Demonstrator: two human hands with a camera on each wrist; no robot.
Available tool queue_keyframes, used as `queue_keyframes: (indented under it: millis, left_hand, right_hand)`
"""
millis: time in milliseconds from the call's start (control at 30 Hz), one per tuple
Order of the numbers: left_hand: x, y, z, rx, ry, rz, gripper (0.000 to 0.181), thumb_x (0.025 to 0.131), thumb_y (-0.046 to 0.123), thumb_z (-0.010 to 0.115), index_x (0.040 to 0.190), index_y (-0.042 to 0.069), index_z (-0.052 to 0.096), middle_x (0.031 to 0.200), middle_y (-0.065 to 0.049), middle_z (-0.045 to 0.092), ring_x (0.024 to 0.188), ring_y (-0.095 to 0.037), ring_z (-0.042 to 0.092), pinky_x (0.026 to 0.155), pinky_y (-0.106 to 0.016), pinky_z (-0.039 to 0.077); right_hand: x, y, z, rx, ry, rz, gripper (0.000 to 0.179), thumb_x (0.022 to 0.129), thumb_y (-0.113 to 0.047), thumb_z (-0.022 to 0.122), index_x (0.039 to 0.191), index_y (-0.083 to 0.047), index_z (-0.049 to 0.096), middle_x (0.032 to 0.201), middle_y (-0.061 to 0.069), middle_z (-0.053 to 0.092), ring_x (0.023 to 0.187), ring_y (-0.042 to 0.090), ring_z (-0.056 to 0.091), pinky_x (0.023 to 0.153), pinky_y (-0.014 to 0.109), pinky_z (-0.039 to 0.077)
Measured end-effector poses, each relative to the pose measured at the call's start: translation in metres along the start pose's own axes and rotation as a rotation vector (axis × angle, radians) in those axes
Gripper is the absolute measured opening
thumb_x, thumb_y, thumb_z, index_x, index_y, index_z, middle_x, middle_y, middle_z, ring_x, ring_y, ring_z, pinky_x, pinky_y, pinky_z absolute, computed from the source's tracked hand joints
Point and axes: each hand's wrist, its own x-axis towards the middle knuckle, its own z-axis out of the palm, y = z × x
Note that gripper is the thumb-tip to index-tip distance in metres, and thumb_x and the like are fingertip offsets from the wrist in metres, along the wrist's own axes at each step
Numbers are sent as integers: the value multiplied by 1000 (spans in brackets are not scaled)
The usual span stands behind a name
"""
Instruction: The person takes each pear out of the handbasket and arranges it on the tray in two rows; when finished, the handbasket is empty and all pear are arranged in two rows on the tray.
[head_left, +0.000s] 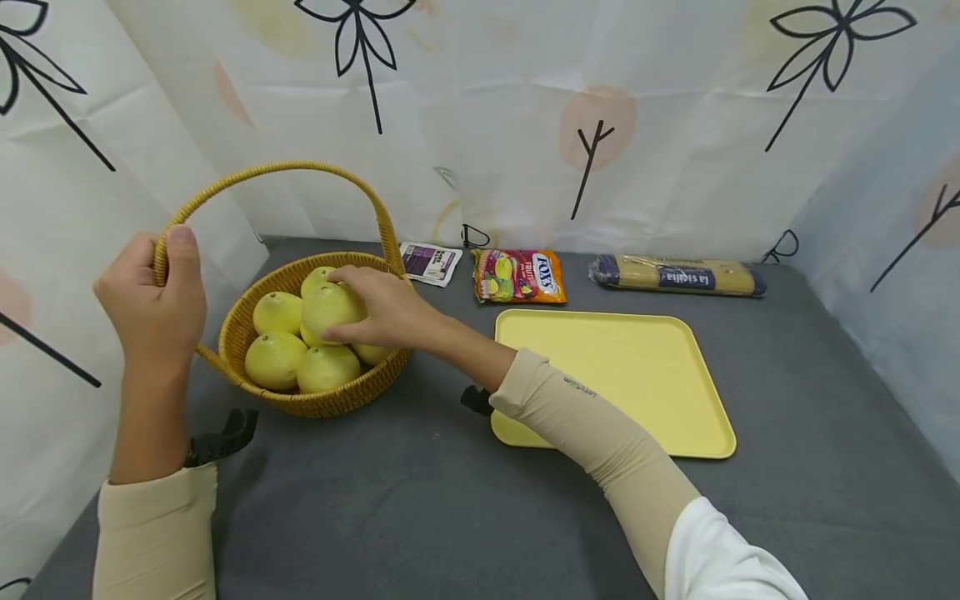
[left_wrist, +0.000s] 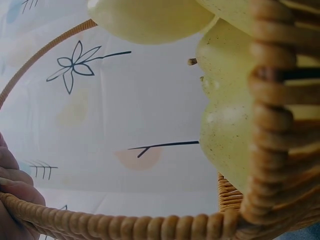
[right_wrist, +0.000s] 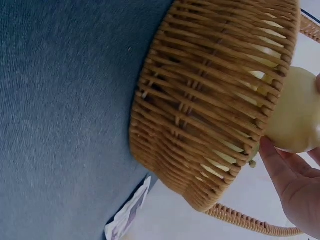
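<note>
Yellow fruit (head_left: 332,312), one piece, held at a wicker basket (head_left: 322,406)

Head view: The fruit was in the right hand (head_left: 386,308), thumb and fingers curled round it, over similar fruits (head_left: 274,361) in the basket. Basket stood towards the back left corner of the worktop (head_left: 420,517). Left hand (head_left: 159,300) gripped its arched handle (head_left: 300,167), fingers wrapped round. Along the back edge lay a purple-and-white packet (head_left: 431,262), a FOX'S bag (head_left: 517,277) and a "la sicilia" pack (head_left: 678,277). Yellow tray (head_left: 637,367) lay nearer the right edge.

Left wrist view: Some left fingers showed at the handle; fruits showed behind the woven rim.

Right wrist view: Right fingers were against the fruit, beside the rim; the hand was partly cut off.
</note>
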Motion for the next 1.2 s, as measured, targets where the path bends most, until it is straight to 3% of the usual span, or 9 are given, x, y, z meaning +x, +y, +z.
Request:
queue_keyframes:
  millis: [233,533,700,900,1200]
  left_hand:
    - [0,-1,2,-1,8,1,47,96,29,53,63,-2,39,55,4,29,49,-7,22,46,-21,14]
    - [0,-2,1,-2,9,-14,46,96,29,51,62,0,38,55,5,29,50,-7,21,47,-21,14]
    - [0,6,2,-3,7,-10,45,95,26,51,63,-1,37,56,8,28,50,-5,20,47,-20,14]
    - [-1,23,2,-20,14,9,44,95,24,49,64,-5,36,55,10,26,50,-3,18,48,-19,13]
    - [1,-2,3,-11,18,10,45,95,27,51,63,-1,38,55,6,29,49,-5,21,47,-20,14]
  right_hand:
    - [-13,-4,-3,174,56,10,69,84,-39,79,140,-10,52,128,4,59,107,9,57,84,18,45]
    - [-35,-1,-9,368,47,34,66,83,-29,80,139,-10,50,130,8,55,108,17,60,83,21,51]
    - [-57,12,-18,338,51,42,70,84,-30,79,143,-11,47,134,8,53,116,18,55,88,27,50]
    - [-90,28,-28,338,45,33,66,84,-25,79,142,-9,51,128,7,53,110,22,55,86,33,53]
    - [-133,59,-44,308,31,133,61,82,-22,80,137,-9,56,126,5,54,109,25,57,84,40,55]
